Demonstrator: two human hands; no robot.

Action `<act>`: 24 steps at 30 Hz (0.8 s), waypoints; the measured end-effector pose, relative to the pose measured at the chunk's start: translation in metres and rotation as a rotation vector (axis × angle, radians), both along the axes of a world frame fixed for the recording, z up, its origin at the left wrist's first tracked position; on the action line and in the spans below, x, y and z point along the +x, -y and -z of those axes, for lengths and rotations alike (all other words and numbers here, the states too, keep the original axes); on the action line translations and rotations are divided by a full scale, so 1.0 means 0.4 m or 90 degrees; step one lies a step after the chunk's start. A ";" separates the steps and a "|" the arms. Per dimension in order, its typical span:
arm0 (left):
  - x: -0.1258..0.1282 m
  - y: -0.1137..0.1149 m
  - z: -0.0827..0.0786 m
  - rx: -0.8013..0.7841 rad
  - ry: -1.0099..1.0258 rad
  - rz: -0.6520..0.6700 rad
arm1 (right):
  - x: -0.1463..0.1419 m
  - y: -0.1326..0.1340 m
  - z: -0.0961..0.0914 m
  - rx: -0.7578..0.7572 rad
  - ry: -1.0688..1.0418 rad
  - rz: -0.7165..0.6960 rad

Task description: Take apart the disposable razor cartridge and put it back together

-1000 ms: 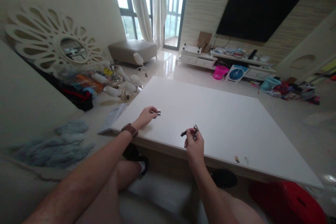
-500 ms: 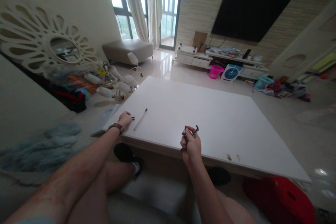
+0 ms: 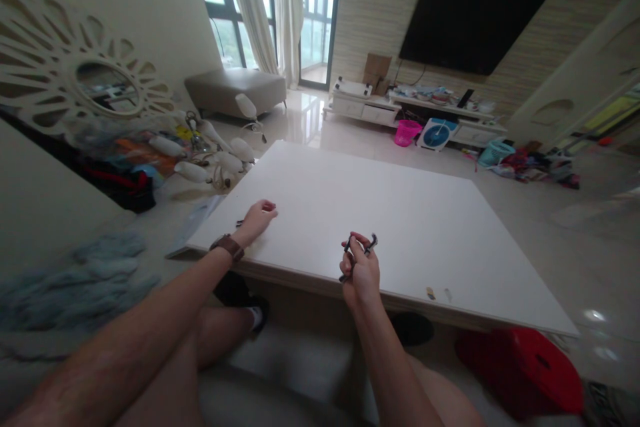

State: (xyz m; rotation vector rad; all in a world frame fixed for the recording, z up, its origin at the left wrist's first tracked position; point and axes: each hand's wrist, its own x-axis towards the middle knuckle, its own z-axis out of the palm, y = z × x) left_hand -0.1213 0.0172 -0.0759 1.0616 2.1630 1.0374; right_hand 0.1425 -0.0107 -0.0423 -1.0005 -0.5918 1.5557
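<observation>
My right hand (image 3: 363, 267) is closed around a small dark piece with a curved, hooked end (image 3: 373, 240), above the near edge of the white table (image 3: 385, 193). More dark ends poke out between the fingers; its exact kind does not show. My left hand (image 3: 257, 221), a brown watch (image 3: 227, 247) on its wrist, is lowered to the tabletop. Its fingers pinch where a slim grey stick with a dark tip lay; the hand covers most of that stick. A small black piece (image 3: 239, 223) lies just left of this hand.
Two tiny items, one yellowish (image 3: 431, 293) and one pale (image 3: 448, 294), lie near the front edge. A red stool (image 3: 545, 367) stands by the right corner. Beyond the table's left side is a chandelier with white shades (image 3: 230, 160); a pink basket (image 3: 407, 133) stands at the back.
My left hand has let go of the small black piece, leaving it on the table, and moved right onto the slim stick. My right hand still holds its dark piece, nearly unmoved.
</observation>
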 end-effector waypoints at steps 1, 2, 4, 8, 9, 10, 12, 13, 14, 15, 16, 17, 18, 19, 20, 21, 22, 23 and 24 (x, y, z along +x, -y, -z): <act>0.040 0.007 -0.014 0.013 0.037 0.057 | -0.006 0.002 0.003 0.008 0.019 -0.003; 0.081 0.019 -0.027 0.030 0.090 0.132 | -0.012 0.004 0.008 0.020 0.040 -0.008; 0.155 0.054 -0.050 0.102 0.294 0.313 | -0.023 0.010 0.019 0.048 0.082 -0.027; 0.237 0.125 -0.076 0.092 0.460 0.398 | -0.041 0.026 0.038 0.094 0.186 -0.059; 0.242 0.136 -0.078 0.089 0.481 0.396 | -0.044 0.030 0.041 0.104 0.212 -0.066; 0.242 0.143 -0.078 0.088 0.498 0.395 | -0.047 0.033 0.044 0.114 0.235 -0.072; 0.234 0.150 -0.077 0.096 0.517 0.392 | -0.051 0.038 0.047 0.134 0.266 -0.082; 0.230 0.151 -0.077 0.098 0.515 0.394 | -0.052 0.039 0.048 0.142 0.275 -0.085; 0.227 0.152 -0.077 0.098 0.510 0.395 | -0.053 0.041 0.049 0.147 0.282 -0.084; 0.225 0.153 -0.078 0.099 0.503 0.394 | -0.054 0.042 0.050 0.150 0.287 -0.081; 0.225 0.154 -0.079 0.100 0.498 0.389 | -0.054 0.042 0.051 0.153 0.292 -0.079; 0.226 0.155 -0.081 0.101 0.498 0.383 | -0.054 0.042 0.053 0.155 0.298 -0.078; 0.229 0.156 -0.082 0.102 0.501 0.373 | -0.054 0.042 0.054 0.154 0.304 -0.081; 0.231 0.157 -0.083 0.102 0.504 0.361 | -0.053 0.042 0.055 0.152 0.311 -0.085; 0.234 0.157 -0.083 0.103 0.506 0.348 | -0.053 0.042 0.056 0.148 0.318 -0.091; 0.236 0.157 -0.083 0.105 0.504 0.333 | -0.053 0.041 0.057 0.144 0.321 -0.096; 0.237 0.155 -0.082 0.109 0.502 0.319 | -0.053 0.040 0.058 0.141 0.320 -0.098; 0.237 0.152 -0.080 0.114 0.499 0.307 | -0.053 0.039 0.059 0.138 0.316 -0.096; 0.236 0.149 -0.077 0.119 0.495 0.298 | -0.053 0.037 0.060 0.134 0.308 -0.091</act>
